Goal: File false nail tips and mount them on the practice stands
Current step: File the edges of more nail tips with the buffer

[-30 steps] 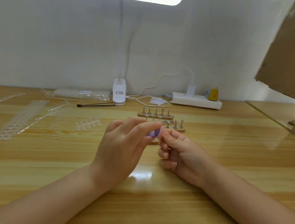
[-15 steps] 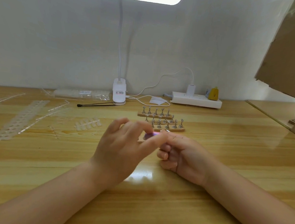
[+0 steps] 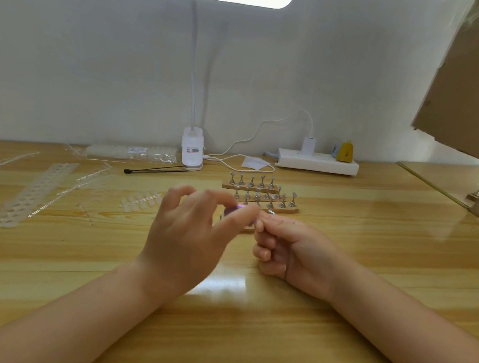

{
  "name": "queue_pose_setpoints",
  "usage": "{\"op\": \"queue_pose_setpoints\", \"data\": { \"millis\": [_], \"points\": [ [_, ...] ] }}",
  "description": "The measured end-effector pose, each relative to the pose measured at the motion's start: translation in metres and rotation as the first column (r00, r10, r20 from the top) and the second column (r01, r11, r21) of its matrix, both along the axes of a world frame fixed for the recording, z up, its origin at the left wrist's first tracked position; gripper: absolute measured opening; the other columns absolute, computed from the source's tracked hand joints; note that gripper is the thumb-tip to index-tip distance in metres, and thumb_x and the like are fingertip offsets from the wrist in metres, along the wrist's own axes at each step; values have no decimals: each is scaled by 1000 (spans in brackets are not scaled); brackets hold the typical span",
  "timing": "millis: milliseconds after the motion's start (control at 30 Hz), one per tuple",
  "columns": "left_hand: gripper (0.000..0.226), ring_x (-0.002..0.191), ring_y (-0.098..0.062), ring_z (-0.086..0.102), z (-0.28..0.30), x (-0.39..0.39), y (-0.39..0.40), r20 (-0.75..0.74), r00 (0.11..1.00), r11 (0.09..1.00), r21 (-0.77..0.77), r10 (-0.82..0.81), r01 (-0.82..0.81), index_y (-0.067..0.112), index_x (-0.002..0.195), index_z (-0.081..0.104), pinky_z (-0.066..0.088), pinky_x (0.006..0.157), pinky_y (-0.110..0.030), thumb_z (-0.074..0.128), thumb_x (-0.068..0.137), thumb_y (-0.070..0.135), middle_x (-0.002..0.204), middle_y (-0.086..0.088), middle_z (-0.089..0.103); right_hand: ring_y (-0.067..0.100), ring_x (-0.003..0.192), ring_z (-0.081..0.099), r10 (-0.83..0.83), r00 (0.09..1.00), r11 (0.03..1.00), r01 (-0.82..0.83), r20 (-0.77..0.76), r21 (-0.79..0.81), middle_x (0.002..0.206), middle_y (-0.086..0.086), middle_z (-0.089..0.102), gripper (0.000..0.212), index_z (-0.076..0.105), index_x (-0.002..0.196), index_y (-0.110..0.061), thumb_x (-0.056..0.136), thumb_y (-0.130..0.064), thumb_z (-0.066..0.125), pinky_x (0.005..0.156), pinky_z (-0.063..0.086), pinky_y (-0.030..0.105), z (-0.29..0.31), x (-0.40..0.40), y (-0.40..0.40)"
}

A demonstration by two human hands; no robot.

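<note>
Two bare hands meet above the middle of the wooden table (image 3: pixel 370 249). The left hand (image 3: pixel 191 235) pinches a small purple nail file (image 3: pixel 234 210) between its thumb and first finger, and its other fingers are spread and bent. The right hand (image 3: pixel 290 248) is curled up, and its fingertips (image 3: pixel 261 221) pinch something tiny right by the file's end; it is too small to tell what it is. Just behind the hands stand the practice stands (image 3: pixel 260 193), wooden strips with little metal holders, in rows toward the back edge. Clear nail tips (image 3: pixel 141 200) lie on the table left of the hands. Long plastic strips (image 3: pixel 31 193) lie near the left edge. At the back edge stand a white lamp base (image 3: pixel 192 150) and a white power strip (image 3: pixel 317 164).
</note>
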State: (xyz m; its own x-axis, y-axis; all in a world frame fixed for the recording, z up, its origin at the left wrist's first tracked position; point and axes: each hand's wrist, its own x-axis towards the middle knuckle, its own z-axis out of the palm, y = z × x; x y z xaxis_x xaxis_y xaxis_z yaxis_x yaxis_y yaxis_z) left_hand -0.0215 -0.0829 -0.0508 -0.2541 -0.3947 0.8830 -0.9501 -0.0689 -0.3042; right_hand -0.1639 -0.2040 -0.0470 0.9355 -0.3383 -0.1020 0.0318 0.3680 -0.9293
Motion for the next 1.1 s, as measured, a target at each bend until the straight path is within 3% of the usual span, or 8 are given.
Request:
{"op": "queue_pose_setpoints", "data": {
  "millis": [133,333,467,567,633,767,933,1100],
  "points": [
    [37,69,-12,48,-4,-14,-3,75,992,994,44,-105,102,30,118,54,42,82,-38,56,90,5,95,0,66,8,49,46,21,1000,999,-21,-10,-35,63,0,39,28,56,105,-5,80,-17,56,41,28,18,1,0,1],
    [45,64,-13,52,-1,-2,-1,4,999,999,22,-37,37,31,113,54,44,81,-39,71,81,5,91,-1,68,10,52,44,32,999,999,-32,-4,-29,58,-2,36,9,53,83,-12,84,-20,50,41,28,17,2,-1,3],
    [34,69,-13,50,-4,-17,-3,115,986,993,42,-117,113,30,117,55,39,86,-36,53,91,7,90,-2,68,9,49,42,64,998,992,-65,-18,-106,60,-1,40,22,62,76,-16,90,-11,46,43,25,20,4,-2,4],
    [44,62,-15,54,0,-2,0,51,999,998,60,7,-10,30,115,52,41,83,-37,66,83,3,90,-3,68,11,52,41,49,998,994,-52,-35,-97,58,-2,32,19,56,72,-16,89,-17,48,42,24,19,3,-1,4],
    [48,62,-14,54,1,2,1,32,999,999,32,-3,2,30,113,52,44,81,-38,74,78,5,88,-3,68,11,51,41,50,998,996,-52,-30,-70,56,-4,33,13,52,75,-15,85,-22,51,41,26,18,3,-1,3],
    [24,69,-12,49,-2,-20,-4,125,979,987,32,-162,159,31,111,57,40,86,-35,55,94,14,89,-1,68,7,47,40,81,996,993,-83,-32,-82,56,-6,43,12,60,80,-13,89,-20,55,41,28,18,4,-2,3],
    [41,61,-16,56,4,5,2,19,1000,999,45,23,-24,32,112,52,40,83,-37,62,85,4,89,-2,68,9,51,42,55,997,997,-57,-46,-44,59,-3,27,13,54,88,-11,88,-24,52,39,27,18,0,0,-1],
    [26,67,-12,48,-1,-17,-3,157,976,989,36,-150,146,34,109,60,40,88,-34,55,95,13,94,1,65,8,50,40,145,989,981,-148,-38,-129,59,-6,43,28,66,67,-22,89,-13,50,44,28,19,1,-1,-2]
  ]
}}
